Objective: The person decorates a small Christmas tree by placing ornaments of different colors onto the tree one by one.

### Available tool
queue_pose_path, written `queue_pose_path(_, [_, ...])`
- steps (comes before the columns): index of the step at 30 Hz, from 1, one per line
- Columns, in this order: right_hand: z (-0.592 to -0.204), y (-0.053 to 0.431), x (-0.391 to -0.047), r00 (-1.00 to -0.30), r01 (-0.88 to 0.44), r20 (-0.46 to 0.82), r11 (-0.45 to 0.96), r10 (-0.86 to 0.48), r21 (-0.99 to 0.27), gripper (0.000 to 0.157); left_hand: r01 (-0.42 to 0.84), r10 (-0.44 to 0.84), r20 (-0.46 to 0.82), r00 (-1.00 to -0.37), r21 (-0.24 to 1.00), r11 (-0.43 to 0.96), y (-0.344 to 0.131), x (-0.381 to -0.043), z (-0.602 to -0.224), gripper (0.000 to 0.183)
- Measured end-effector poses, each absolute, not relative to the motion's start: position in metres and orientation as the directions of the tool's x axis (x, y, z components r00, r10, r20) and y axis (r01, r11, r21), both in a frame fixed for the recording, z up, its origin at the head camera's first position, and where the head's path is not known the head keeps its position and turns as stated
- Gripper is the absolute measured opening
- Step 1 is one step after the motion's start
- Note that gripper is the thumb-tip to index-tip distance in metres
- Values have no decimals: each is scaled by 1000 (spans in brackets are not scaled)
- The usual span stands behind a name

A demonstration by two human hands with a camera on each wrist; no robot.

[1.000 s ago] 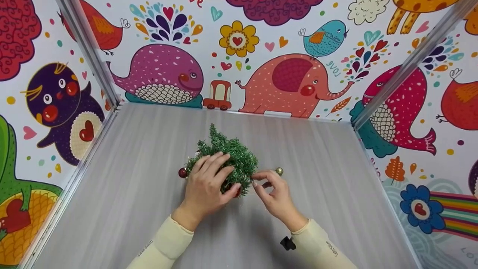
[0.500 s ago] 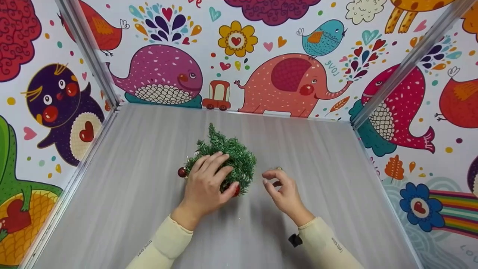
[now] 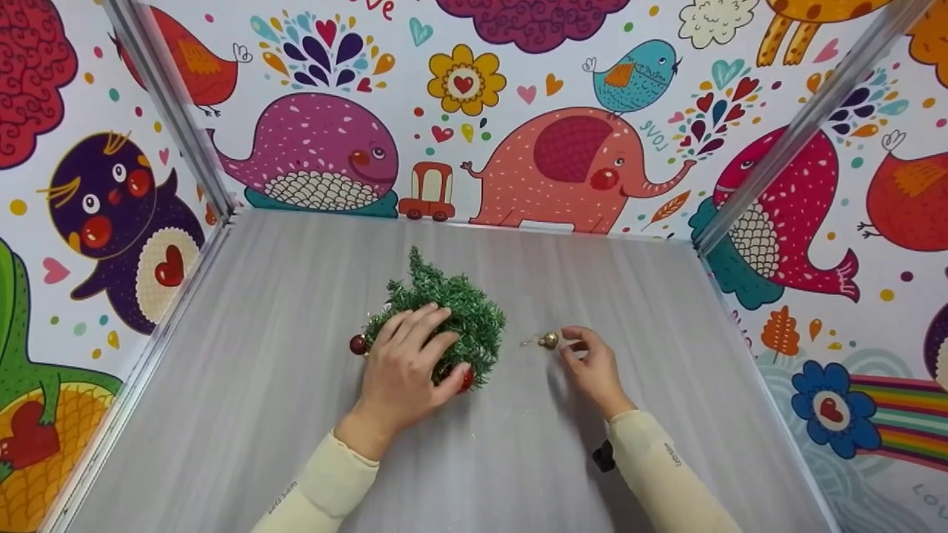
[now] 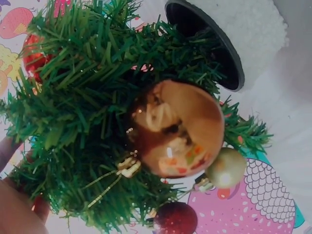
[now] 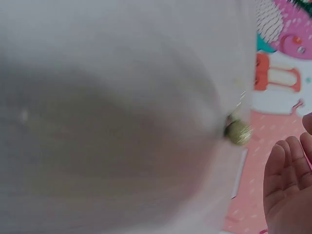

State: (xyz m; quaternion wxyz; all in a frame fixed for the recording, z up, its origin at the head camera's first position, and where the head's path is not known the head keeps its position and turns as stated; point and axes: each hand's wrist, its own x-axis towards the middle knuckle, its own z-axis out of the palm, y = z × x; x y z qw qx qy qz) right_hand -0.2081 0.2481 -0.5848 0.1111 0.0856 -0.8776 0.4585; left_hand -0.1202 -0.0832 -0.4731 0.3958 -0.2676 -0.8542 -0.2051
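My left hand holds a small green artificial Christmas tree, fingers and thumb spread round its foliage. In the left wrist view its black pot shows at the top. Among the branches there hang a large shiny copper-gold bauble, a pale gold bauble, a dark red glittery bauble and a bright red bauble. To the right of the tree, a small gold bauble with a thread loop lies on the table. My right hand is just right of it, fingers parted, with a small gap to the bauble in the right wrist view.
The grey wood-grain table is bounded at the back and sides by panels with cartoon animals. Metal posts stand at both back corners. A small black piece sits beside the right sleeve.
My right hand has drawn away from the tree's right side and moved right, past the small gold bauble, which now shows with its thread. The left hand keeps its place on the tree.
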Motion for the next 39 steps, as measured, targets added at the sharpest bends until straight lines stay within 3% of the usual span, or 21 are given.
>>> queue_pose_path(9, [-602, 257, -228, -981, -190, 169, 591, -91, -784, 44, 622, 296, 785, -545, 142, 770, -84, -120, -474, 33])
queue_pose_path(18, [-609, 253, -237, -987, -157, 106, 601, -120, -783, 48, 611, 300, 773, -559, 139, 779, -85, -119, -473, 33])
queue_pose_path(30, [-616, 251, -244, -993, -119, 85, 599, -85, -792, 35, 634, 301, 792, -531, 136, 761, -85, -121, -472, 33])
queue_pose_path(39, [-620, 250, -244, -991, -137, 101, 618, -93, -774, 34, 639, 305, 795, -524, 130, 758, -89, -121, -472, 31])
